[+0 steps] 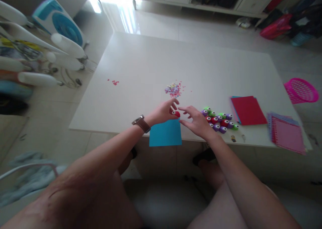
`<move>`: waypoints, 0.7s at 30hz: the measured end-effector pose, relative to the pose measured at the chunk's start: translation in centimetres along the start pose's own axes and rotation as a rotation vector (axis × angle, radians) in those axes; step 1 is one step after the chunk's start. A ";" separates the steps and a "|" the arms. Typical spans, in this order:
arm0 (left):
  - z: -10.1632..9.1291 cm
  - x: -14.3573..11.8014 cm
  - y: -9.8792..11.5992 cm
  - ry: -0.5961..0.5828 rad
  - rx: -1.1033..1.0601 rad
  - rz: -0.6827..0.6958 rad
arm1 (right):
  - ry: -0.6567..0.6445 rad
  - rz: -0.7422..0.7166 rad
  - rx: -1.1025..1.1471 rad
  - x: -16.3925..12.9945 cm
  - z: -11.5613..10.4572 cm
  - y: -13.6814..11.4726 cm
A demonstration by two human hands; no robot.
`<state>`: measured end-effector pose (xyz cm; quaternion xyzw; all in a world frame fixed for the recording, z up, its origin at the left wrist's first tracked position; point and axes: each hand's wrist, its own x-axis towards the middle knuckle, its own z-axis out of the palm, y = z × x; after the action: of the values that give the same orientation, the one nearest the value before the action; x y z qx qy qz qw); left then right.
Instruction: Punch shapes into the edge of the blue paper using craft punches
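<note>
My left hand (164, 112), with a brown watch at the wrist, pinches a small red paper punch (177, 114) at the far edge of a blue paper sheet (165, 134) that overhangs the white table's (141, 74) front edge. My right hand (197, 121) hovers just right of the punch with its fingers spread and holds nothing. A cluster of several small green, red and purple punches (219, 120) lies right beside my right hand. A little heap of punched paper bits (173, 89) sits just beyond my hands.
A red paper stack (248, 110) and a patterned pink paper stack (286, 133) lie at the right. A few red bits (114, 82) lie at the left. A pink basket (301, 90) sits on the floor at right; a fan (59, 22) and white rack stand at left.
</note>
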<state>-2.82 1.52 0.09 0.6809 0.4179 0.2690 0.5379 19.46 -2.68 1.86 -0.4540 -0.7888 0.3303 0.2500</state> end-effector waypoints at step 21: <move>-1.0 0.1 -0.7 -0.057 0.437 -0.057 | 0.118 0.065 -0.057 0.0 -0.5 0.2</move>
<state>-3.72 2.17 -0.29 0.7767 0.4698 0.1373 0.3964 19.98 -2.48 2.06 -0.5051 -0.7666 0.2882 0.2721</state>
